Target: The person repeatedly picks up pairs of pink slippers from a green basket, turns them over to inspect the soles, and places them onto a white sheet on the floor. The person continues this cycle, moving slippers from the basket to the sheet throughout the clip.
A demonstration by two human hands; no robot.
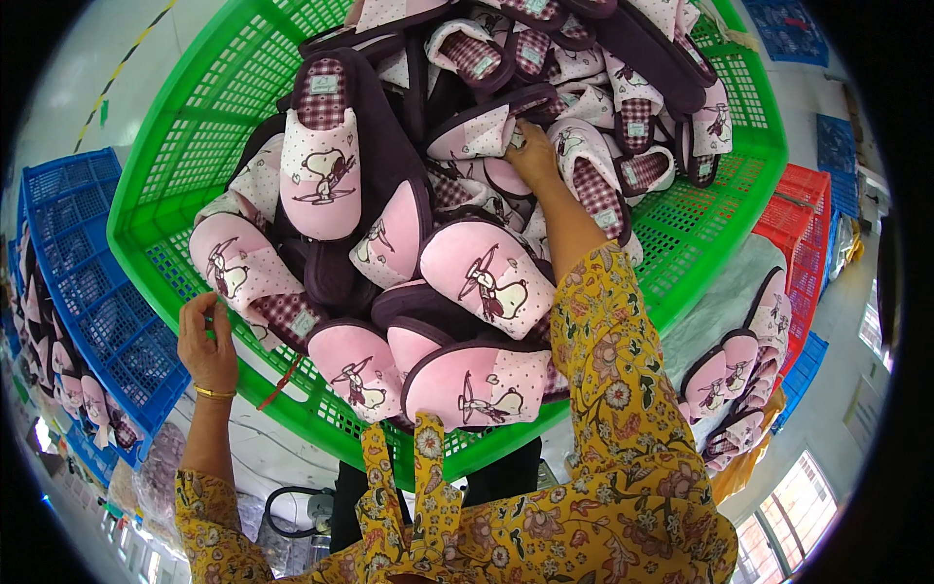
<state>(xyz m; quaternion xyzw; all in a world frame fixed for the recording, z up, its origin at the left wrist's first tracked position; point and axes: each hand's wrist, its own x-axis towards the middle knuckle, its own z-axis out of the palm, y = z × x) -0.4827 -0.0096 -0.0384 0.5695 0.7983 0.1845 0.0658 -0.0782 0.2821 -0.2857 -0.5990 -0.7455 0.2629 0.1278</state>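
A large green plastic basket (671, 282) is heaped with pink slippers that have dark plum soles and checked insoles. My right hand (535, 161) reaches over the heap to its middle. Its fingers are closed at the edge of a pink slipper (474, 138) lying on its side; part of the grip is hidden. At the basket's left rim is my left hand (207, 343), with a bracelet at the wrist. Its fingers are loosely bent and apart, holding nothing, next to a pink slipper (233, 263) with a printed cartoon dog.
Blue crates (97, 292) stand to the left, some with more slippers. At the right, a red crate (793, 243) stands behind a pale sheet with a row of pink slippers (725, 375). A yellow-and-black floor line (126, 68) runs at the upper left.
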